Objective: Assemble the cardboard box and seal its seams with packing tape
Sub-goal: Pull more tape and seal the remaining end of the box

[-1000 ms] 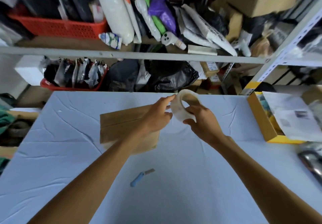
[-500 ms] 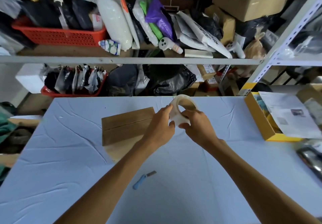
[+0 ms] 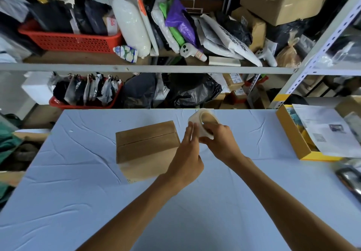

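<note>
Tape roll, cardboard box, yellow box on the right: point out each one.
tape roll [image 3: 196, 121], head view, on its white outer band.
cardboard box [image 3: 148, 150], head view, on the top flap nearer the person.
yellow box [image 3: 293, 134], head view, on its outer side wall.

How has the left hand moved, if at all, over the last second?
Yes. The left hand slid back toward the person along the right edge of the cardboard box, uncovering its far right corner.
</note>
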Demonstrator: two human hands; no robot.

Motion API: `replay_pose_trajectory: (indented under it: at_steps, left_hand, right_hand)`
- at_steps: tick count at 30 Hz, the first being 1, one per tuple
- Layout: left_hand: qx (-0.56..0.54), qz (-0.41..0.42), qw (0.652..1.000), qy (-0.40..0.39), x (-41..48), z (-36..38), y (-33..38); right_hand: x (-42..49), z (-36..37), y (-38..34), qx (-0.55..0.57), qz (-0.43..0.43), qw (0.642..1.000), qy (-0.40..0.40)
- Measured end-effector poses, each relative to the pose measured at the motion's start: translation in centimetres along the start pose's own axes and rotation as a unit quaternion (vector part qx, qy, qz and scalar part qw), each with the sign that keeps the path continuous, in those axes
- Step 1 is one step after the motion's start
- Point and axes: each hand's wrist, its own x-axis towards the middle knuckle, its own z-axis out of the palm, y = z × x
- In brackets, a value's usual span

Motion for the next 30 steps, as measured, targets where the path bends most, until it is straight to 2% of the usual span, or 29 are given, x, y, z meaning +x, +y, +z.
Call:
replay_pose_trajectory:
  at_steps: [5,13,17,20,23,26,30]
  left_hand:
    - [0.027,-0.011,1.000,-0.007,-0.7,1.1,-0.2]
    - [0.039,0.063,0.997,0.014,-0.9,2.1,-1.2]
    - [-0.075,0.056,0.995,0.019,0.5,0.7,-1.8]
    - [-0.181,0.051,0.981,0.055,1.4,-0.2,-2.4]
    - [-0.221,0.003,0.969,0.112,2.1,-0.3,-2.6]
    - [-0.178,0.007,0.968,0.179,2.6,-0.4,-2.7]
    - [-0.132,0.044,0.976,0.169,2.6,-0.5,-3.1]
  right_hand:
    - [-0.2,0.1,0.1,0.072,0.022,0.997,-0.007]
    - [0.0,0.1,0.1,0.145,0.055,0.988,0.014]
    - [0.2,-0.8,0.4,0.207,0.051,0.976,-0.045]
    - [0.0,-1.3,0.4,0.242,0.026,0.967,-0.077]
    - [-0.3,-1.3,0.2,0.254,0.022,0.960,-0.120]
    - [-0.5,-1.0,0.0,0.257,0.028,0.958,-0.127]
    - [-0.6,-0.7,0.1,0.270,0.022,0.954,-0.128]
